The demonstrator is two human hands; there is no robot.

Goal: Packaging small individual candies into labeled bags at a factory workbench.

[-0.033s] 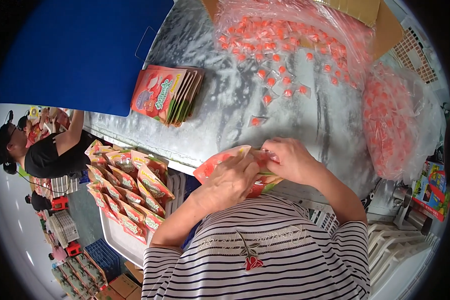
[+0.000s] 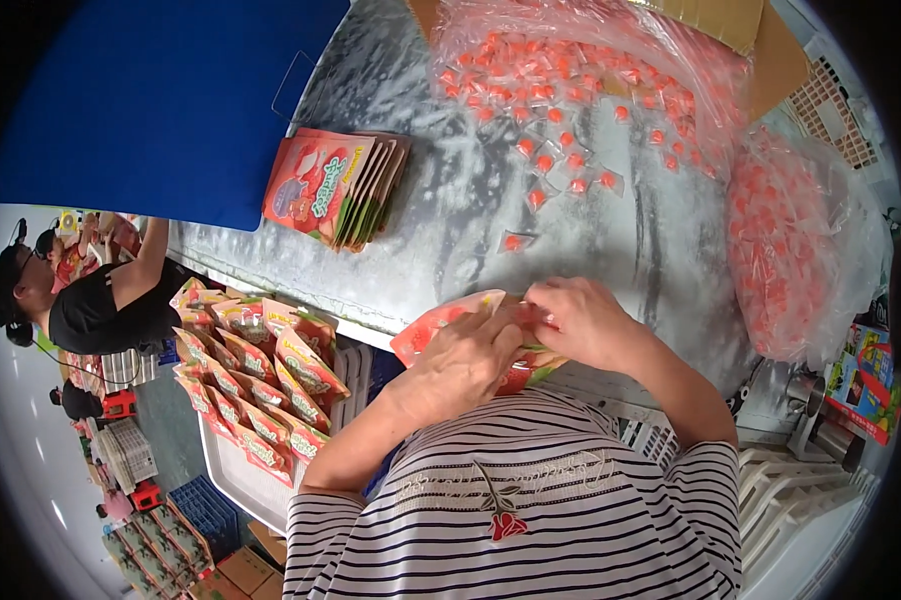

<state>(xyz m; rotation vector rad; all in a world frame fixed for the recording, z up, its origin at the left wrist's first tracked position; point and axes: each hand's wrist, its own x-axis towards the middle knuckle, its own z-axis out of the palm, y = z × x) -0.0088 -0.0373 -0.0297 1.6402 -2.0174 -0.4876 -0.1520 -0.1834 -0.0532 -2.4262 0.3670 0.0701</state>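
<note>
Low over the table's near edge, both hands are on a red and green stand-up pouch (image 2: 433, 328). My left hand (image 2: 463, 358) lies across its front with the fingers wrapped over it, hiding much of the print. My right hand (image 2: 583, 322) has its thumb and fingers pressed together at the pouch's right edge. A shiny red bit shows under those fingertips; whether it is pouch film or a wrapped piece, I cannot tell. One small clear-wrapped red candy (image 2: 513, 243) lies just beyond the hands. More wrapped candies (image 2: 575, 160) are scattered farther off.
A large clear bag (image 2: 706, 100) spills candies at the back; another full bag (image 2: 786, 245) stands right. Flat pouches (image 2: 321, 190) are stacked by a blue panel (image 2: 161, 100). Filled pouches (image 2: 256, 375) stand in a white tray (image 2: 233, 468) at left. A co-worker (image 2: 106, 300) works beyond.
My right fingertips have shifted slightly at the pouch's edge, and the pouch has tipped a little. All else looks the same.
</note>
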